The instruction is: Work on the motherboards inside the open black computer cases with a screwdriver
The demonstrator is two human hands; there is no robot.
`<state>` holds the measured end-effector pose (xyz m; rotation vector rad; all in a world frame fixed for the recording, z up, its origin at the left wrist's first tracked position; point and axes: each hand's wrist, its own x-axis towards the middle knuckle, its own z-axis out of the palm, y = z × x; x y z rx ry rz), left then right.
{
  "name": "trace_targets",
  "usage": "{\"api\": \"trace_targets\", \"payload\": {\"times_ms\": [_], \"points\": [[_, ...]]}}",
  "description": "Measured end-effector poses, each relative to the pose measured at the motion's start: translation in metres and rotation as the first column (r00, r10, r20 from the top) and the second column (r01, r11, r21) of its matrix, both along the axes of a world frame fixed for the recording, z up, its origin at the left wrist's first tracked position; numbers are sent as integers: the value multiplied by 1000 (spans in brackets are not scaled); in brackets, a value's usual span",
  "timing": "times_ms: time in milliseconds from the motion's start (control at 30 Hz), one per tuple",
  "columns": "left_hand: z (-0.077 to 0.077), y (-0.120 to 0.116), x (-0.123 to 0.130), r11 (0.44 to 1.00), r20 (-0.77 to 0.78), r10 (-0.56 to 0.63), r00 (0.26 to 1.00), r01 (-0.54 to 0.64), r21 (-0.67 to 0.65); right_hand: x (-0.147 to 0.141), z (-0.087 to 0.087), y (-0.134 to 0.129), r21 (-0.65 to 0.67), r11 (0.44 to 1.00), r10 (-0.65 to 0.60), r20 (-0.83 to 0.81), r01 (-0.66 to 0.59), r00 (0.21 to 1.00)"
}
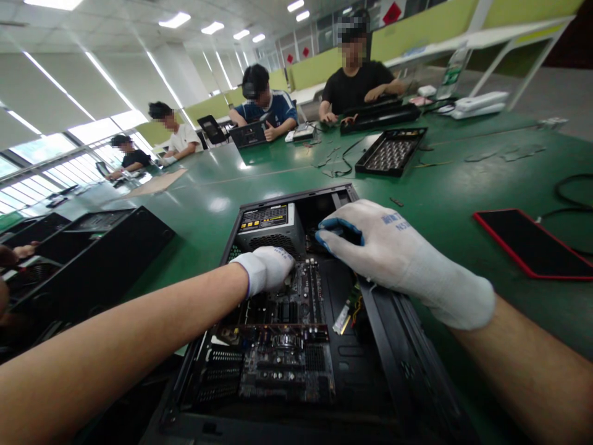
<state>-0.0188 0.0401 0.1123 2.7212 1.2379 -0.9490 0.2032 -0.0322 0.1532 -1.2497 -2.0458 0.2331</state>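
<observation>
A black computer case [370, 346] lies on its side with its inside showing. A grey power supply [269, 225] with a yellow-marked label sits at its far left, and a motherboard [287, 371] fills the middle. My left hand [271, 269], in a white glove, reaches down at the motherboard's upper edge beside the power supply; its fingers are curled and the tips hidden. Above the case's right rim, my right hand [375, 241], gloved with blue-coated fingers, curves thumb and forefinger together to the right of the power supply. Whatever is pinched there is too dark to make out.
Another black case [102, 259] stands at left, a person's hand [25, 250] beside it. A red-rimmed black tablet [532, 244] lies at right. Beyond are a black perforated panel [391, 151], loose cables and several people working along the green table [445, 204].
</observation>
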Motion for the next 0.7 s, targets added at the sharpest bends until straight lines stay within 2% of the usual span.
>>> {"api": "trace_targets", "payload": {"times_ms": [700], "points": [[4, -2, 0, 1000, -4, 10, 1000, -10, -10, -1, 2, -3, -2, 1000, -19, 25, 19, 1000]]}}
